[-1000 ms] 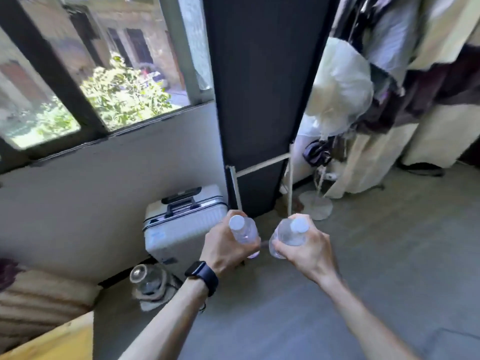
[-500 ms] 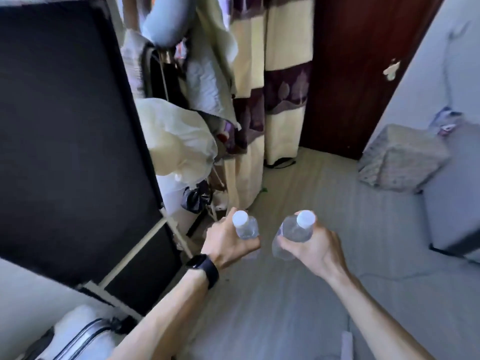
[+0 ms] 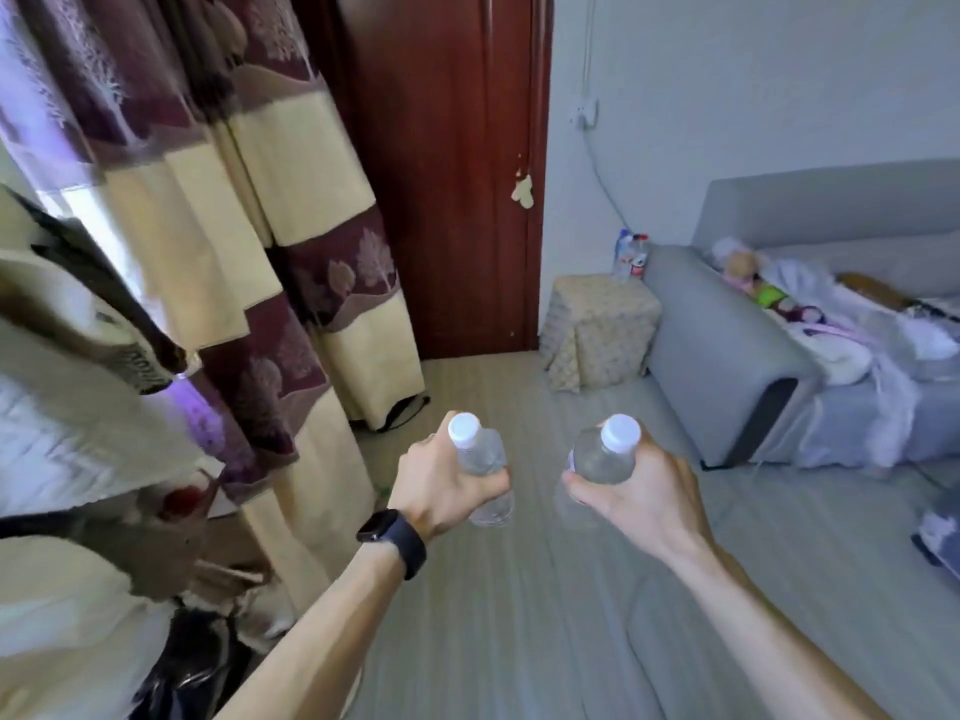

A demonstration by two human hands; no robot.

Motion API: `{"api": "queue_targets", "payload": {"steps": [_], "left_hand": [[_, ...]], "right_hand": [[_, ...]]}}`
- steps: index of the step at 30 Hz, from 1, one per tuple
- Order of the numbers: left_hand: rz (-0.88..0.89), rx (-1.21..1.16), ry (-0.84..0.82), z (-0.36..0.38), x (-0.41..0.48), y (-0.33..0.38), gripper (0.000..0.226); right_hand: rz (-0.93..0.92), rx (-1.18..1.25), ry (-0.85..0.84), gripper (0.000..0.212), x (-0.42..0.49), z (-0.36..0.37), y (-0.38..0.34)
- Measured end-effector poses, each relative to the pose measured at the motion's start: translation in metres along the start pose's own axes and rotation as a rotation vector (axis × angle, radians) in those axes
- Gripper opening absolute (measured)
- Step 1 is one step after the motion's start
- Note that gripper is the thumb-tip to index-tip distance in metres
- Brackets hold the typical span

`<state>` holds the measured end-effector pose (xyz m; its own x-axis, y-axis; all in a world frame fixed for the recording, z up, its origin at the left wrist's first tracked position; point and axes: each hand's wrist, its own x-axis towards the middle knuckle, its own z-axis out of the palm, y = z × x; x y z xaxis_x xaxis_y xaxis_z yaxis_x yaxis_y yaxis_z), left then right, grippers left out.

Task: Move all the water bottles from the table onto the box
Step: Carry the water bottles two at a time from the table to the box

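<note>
My left hand (image 3: 441,485), with a black watch on the wrist, grips a clear water bottle (image 3: 480,459) with a white cap, held upright over the floor. My right hand (image 3: 644,493) grips a second clear bottle (image 3: 602,459) with a white cap, tilted slightly left. Both bottles are at mid-frame, side by side and apart. A cloth-covered box (image 3: 597,330) stands on the floor by the far wall, next to the sofa. On it, at its back right corner, stand bottles (image 3: 631,254) with labels.
A grey sofa (image 3: 727,345) with toys and cloth on it fills the right side. A dark red door (image 3: 457,174) is straight ahead. Patterned curtains (image 3: 249,226) and hanging clothes crowd the left. Grey floor (image 3: 519,615) stretches between me and the box.
The view has swung right, from the window and suitcase past the dark panel and fan to the door, box and sofa. Both hands keep the same grip on their bottles.
</note>
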<state>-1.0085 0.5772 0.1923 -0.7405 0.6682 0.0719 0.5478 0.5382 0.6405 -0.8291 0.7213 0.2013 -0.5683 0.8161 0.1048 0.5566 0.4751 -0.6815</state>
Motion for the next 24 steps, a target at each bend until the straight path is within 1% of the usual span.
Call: {"api": "queue_targets", "payload": {"steps": [5,8,12,16,20,24], "left_hand": [[0.029,0.047,-0.036,0.026,0.121,0.036,0.048],[0.033,0.043,-0.024,0.036,0.19,0.053,0.052],[0.032,0.042,-0.025,0.047,0.278,0.06,0.054],[0.066,0.065,-0.047,0.066,0.374,0.057,0.057],[0.116,0.128,-0.105,0.085,0.47,0.056,0.058],[0.151,0.154,-0.181,0.11,0.562,0.065,0.054]], "right_hand": [[0.009,-0.005,-0.001,0.05,0.119,-0.011,0.004],[0.019,0.008,-0.011,0.048,0.189,-0.014,0.008],[0.055,0.016,-0.007,0.049,0.276,-0.006,0.013],[0.097,0.021,0.016,0.057,0.365,0.014,0.023],[0.157,0.018,0.037,0.055,0.451,0.037,0.033],[0.24,0.04,0.086,0.043,0.523,0.053,0.049]]}}
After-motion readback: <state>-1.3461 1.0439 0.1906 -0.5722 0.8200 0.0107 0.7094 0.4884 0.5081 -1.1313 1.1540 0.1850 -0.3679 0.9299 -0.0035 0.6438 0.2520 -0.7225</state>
